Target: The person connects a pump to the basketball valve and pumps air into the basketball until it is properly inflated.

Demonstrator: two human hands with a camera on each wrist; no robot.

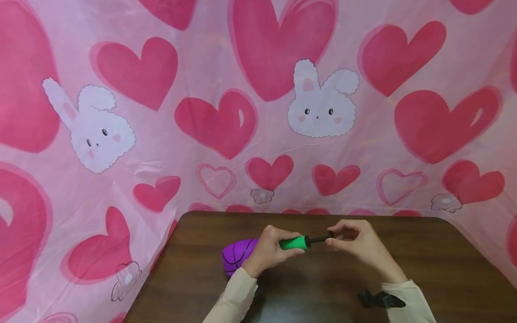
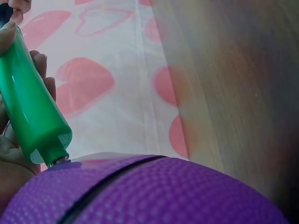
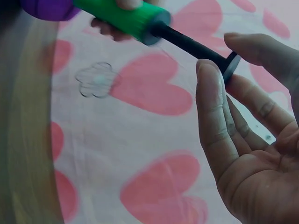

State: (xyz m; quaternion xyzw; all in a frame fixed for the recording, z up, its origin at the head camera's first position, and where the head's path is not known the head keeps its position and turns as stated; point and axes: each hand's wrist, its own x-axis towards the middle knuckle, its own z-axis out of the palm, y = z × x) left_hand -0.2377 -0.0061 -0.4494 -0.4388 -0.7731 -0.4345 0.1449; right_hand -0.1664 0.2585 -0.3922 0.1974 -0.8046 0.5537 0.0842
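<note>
My left hand (image 1: 269, 249) grips the green barrel of a small hand pump (image 1: 294, 243), held level above the table. Out of the barrel's right end runs a black plunger rod (image 3: 189, 44). Its flat black end disc (image 3: 231, 66) sits between the thumb and fingers of my right hand (image 1: 363, 244), which pinch it by the edges. A purple ball (image 1: 235, 258) with black lines is behind my left hand, partly hidden by it. In the left wrist view, the pump's metal tip (image 2: 60, 161) meets the ball's textured surface; whether it goes in is hard to see.
A dark brown wooden table (image 1: 194, 300) lies beneath my hands. Behind it hangs a pink cloth (image 1: 278, 148) printed with hearts and rabbits, close to the table's far edge. A black strap (image 1: 379, 299) is at my right sleeve.
</note>
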